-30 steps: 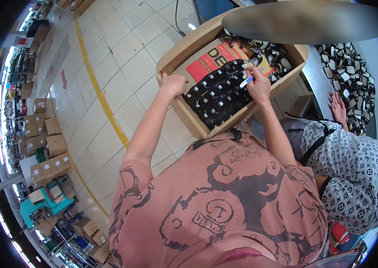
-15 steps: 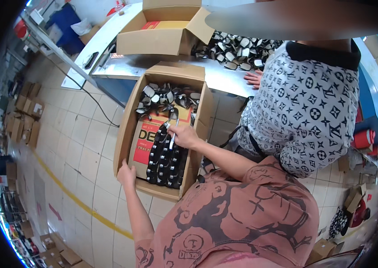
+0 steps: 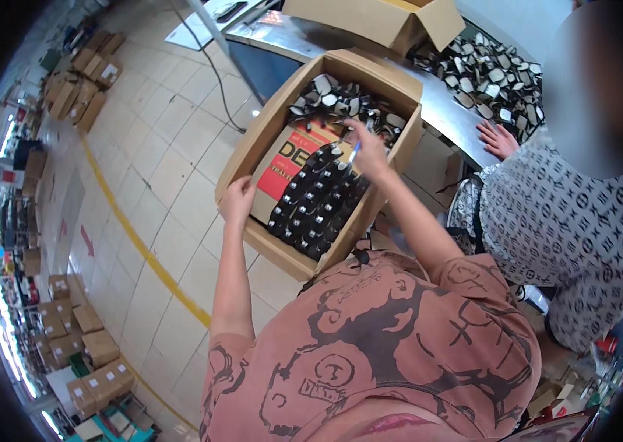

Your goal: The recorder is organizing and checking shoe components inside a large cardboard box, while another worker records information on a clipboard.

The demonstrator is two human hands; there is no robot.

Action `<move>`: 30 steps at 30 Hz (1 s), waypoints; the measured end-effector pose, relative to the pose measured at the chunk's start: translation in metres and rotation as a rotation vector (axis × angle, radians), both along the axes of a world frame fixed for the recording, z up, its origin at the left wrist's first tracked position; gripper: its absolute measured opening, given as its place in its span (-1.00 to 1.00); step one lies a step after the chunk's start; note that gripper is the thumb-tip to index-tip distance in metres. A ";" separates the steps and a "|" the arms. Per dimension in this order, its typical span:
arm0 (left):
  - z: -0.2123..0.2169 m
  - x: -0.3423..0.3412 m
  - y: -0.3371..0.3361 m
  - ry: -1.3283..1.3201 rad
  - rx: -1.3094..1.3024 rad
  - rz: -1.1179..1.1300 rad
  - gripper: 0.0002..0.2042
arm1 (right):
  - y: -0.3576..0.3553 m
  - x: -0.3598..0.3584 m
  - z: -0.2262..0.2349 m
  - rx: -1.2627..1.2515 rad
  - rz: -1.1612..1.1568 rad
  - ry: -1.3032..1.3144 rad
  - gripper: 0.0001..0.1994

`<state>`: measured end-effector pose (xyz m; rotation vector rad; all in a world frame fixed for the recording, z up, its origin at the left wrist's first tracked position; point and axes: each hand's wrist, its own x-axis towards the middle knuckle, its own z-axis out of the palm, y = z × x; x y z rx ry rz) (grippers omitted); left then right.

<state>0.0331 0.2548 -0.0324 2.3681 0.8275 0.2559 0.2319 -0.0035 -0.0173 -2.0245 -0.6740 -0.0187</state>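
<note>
A cardboard box (image 3: 275, 114) stands in front of me. Inside, black pieces with small silver ends (image 3: 311, 202) lie in neat overlapping rows beside a red and yellow printed carton (image 3: 282, 158). Loose black pieces with pale, shiny faces (image 3: 326, 96) are heaped at its far end. My left hand (image 3: 238, 199) is closed on the box's near left rim. Over the far end of the rows, my right hand (image 3: 370, 152) is closed on a slim silver-and-black piece (image 3: 356, 152), mostly hidden by the fingers.
A metal worktable (image 3: 448, 103) behind the box bears a heap of similar pieces (image 3: 492, 74) and another open carton (image 3: 370, 22). At the right stands a co-worker (image 3: 562, 214), one hand (image 3: 497, 140) resting on the table. Stacked cartons (image 3: 94, 376) and a yellow floor line (image 3: 142, 250) lie leftward.
The view has turned, so the box appears farther right. My right hand has moved toward the loose heap at the box's far end. The left hand stays at the near left rim.
</note>
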 end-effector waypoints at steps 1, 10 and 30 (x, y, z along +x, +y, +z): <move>-0.005 0.006 0.004 -0.083 -0.087 0.002 -0.69 | 0.003 0.014 0.006 -0.155 -0.061 -0.045 -0.70; -0.008 0.160 -0.046 -0.062 0.076 -0.276 -0.73 | 0.025 0.061 -0.031 -0.484 -0.114 -0.042 -0.76; 0.078 -0.006 0.021 -0.646 -0.731 0.424 -0.60 | 0.119 -0.066 0.021 -0.012 0.750 0.131 -0.84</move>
